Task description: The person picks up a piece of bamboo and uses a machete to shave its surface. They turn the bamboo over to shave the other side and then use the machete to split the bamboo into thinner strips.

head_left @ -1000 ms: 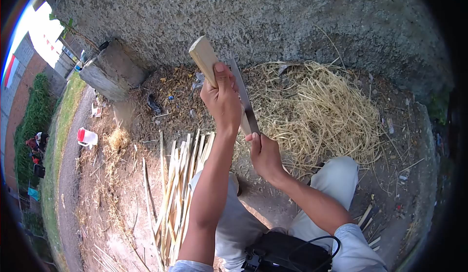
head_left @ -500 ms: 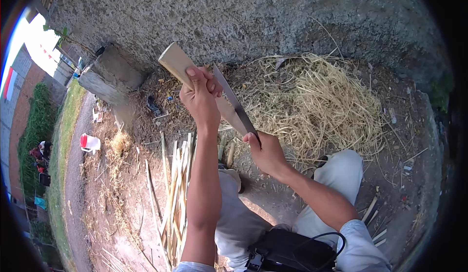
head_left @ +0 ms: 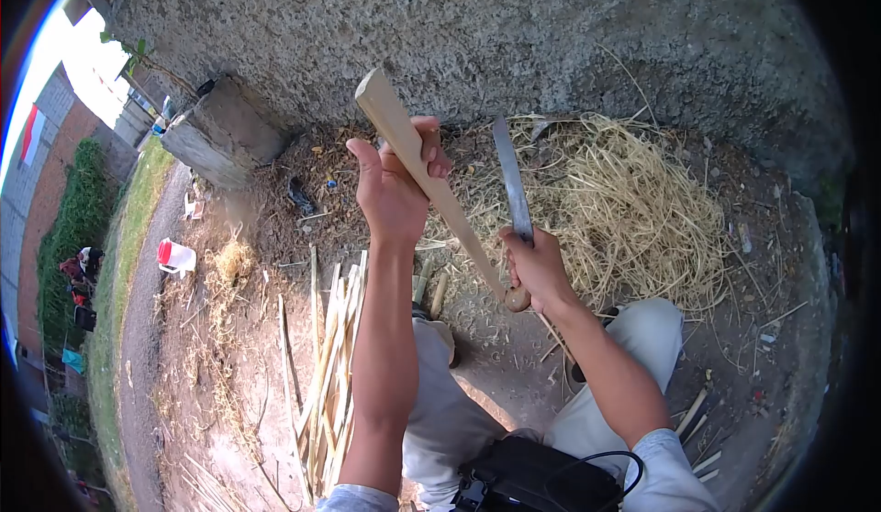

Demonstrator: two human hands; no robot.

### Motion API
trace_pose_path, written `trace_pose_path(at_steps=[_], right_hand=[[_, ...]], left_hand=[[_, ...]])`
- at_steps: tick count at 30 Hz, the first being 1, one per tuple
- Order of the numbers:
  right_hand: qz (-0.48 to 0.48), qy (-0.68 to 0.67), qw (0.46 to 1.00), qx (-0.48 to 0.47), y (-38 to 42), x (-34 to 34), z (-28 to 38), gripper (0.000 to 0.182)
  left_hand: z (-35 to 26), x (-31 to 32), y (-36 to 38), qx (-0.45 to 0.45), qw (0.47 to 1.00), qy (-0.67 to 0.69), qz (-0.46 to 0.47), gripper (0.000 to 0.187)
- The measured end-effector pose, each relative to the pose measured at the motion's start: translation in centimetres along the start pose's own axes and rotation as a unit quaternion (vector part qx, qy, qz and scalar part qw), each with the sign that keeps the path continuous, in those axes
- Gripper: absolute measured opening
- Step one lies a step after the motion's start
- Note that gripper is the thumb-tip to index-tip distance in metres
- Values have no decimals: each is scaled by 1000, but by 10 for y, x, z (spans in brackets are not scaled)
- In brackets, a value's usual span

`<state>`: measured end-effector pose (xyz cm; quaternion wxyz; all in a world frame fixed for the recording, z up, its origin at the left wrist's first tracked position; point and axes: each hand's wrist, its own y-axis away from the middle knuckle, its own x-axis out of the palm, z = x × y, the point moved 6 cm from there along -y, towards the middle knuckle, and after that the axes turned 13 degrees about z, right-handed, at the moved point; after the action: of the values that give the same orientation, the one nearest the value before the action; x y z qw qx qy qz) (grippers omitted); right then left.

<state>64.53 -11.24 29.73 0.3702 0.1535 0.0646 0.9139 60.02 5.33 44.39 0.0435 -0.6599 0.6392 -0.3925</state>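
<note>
A long, pale wooden slat (head_left: 440, 195) slants from upper left to lower right in front of me. My left hand (head_left: 396, 191) holds it near the upper end, fingers curled around its far side and thumb lifted off to the left. In my right fist (head_left: 540, 269) is a knife with a long, straight grey blade (head_left: 511, 177) pointing up, apart from the slat. The slat's lower end reaches a rounded brown knob (head_left: 517, 299) just below that fist. My right fingers cover most of the knife's handle.
A heap of thin shavings (head_left: 642, 209) lies against the rough wall (head_left: 459, 35). Long split strips (head_left: 332, 347) rest on the ground left of my legs. Farther left are a white jug with a red lid (head_left: 176, 257) and a concrete block (head_left: 234, 131). A black bag (head_left: 541, 475) sits at my lap.
The knife has swung right, off the slat it lay along, and its blade is more upright. My left thumb has lifted from the slat, whose upper end has shifted right.
</note>
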Motion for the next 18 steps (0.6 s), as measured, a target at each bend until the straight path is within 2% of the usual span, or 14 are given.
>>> trace_pose_path(at_steps=[3,4,7,10,13,16,18], right_hand=[[-15,-4,1000,-3,3,-7,12,17],[-15,-3,1000,-10,5,-7,14,19],[-14,13,1000,-3,9,-7,16,23],[-6,120,992,-32,12,-6,17,30],[21,167,981,-102,12,-1,21,34],[12,126,983,-130,20,-2,44,32],[-40,135,972,-187,27,-6,59,28]], left_hand=[[3,-9,-2,16,991,-127,-34,47],[2,-11,-2,24,993,-118,-12,33],[-3,-5,2,25,984,-177,-19,29],[0,-16,3,61,964,-249,-76,25],[-3,-6,5,96,938,-312,-119,20],[-3,3,3,105,929,-328,-134,20],[-2,7,1,108,928,-330,-137,20]])
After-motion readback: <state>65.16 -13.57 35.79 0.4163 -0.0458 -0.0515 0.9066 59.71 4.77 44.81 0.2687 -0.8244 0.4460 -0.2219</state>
